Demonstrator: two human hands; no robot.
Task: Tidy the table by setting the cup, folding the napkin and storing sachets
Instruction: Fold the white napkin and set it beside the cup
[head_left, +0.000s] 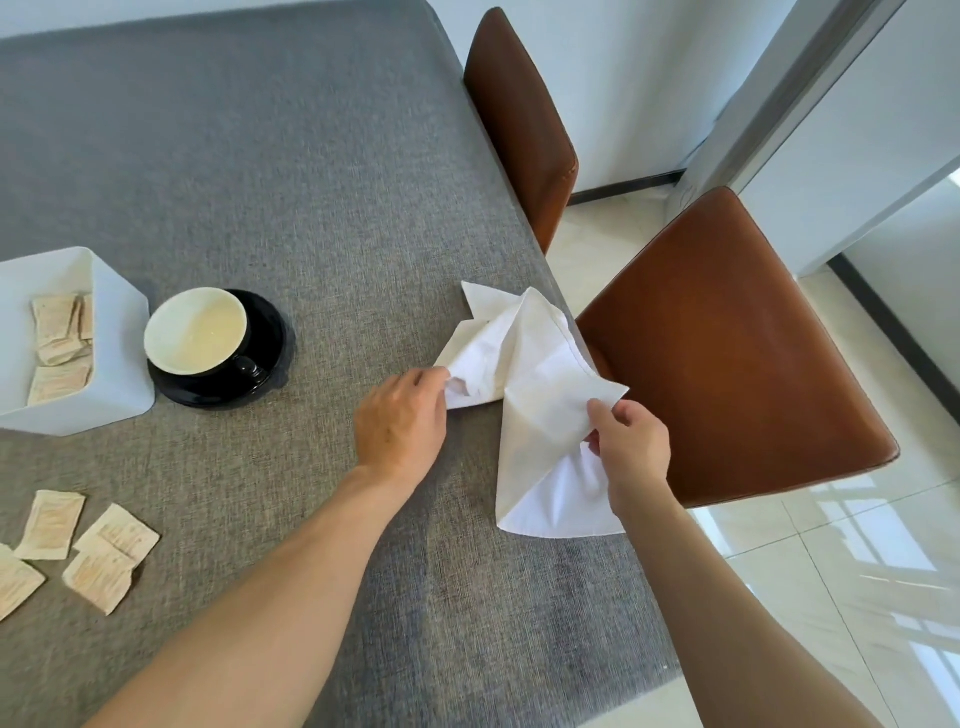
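grey cloth table (260, 182), brown chairs (727, 338) beside; left hand (400, 421), right hand (631, 447) both pinch napkin (535, 374).

Bright, even daylight. Window glare reflects off the glossy floor tiles (857, 582) at my lower right. Shadows on the grey tablecloth (270, 171) are soft and faint. Wide-angle bending curves the frame edges. My forearms look slightly blurred.

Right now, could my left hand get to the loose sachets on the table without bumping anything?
Probably yes, once it lets go: the left hand is pinching the napkin, and only bare tablecloth lies between it and the sachets.
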